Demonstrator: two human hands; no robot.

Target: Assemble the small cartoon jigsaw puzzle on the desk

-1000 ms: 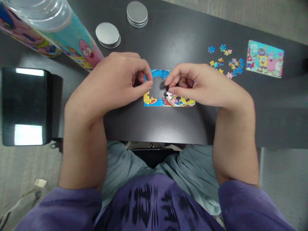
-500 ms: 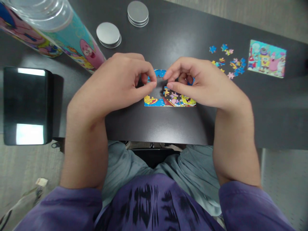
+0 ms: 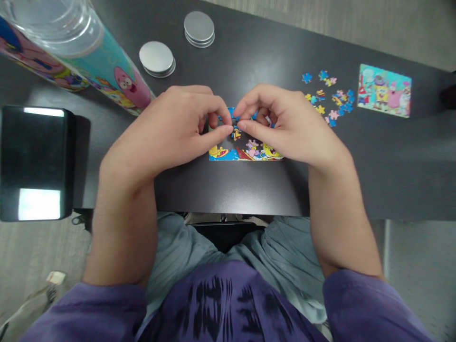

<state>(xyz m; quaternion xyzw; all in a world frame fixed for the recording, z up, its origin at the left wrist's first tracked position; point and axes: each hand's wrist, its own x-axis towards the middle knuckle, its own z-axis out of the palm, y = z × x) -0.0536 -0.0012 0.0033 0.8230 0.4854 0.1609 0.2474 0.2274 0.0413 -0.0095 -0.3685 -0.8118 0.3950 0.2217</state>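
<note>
A partly assembled puzzle lies near the table's front edge, its middle showing dark gaps. My left hand is over its left side, thumb and fingertips bent together. From the right, my right hand reaches over the puzzle with its fingers curled and pinched. Between the two sets of fingertips is a small yellow and blue puzzle piece; the fingertips hide part of it, and which hand grips it is unclear. Several loose pieces lie to the right of my right hand.
A picture card lies at the right. Two stacks of silver discs, one nearer and one farther, sit at the back. A cartoon-printed tube and a black box occupy the left.
My right hand has moved a little left, closer to my left hand. The yellow and blue piece now shows farther left, near both sets of fingertips. The whole view has shifted slightly.
</note>
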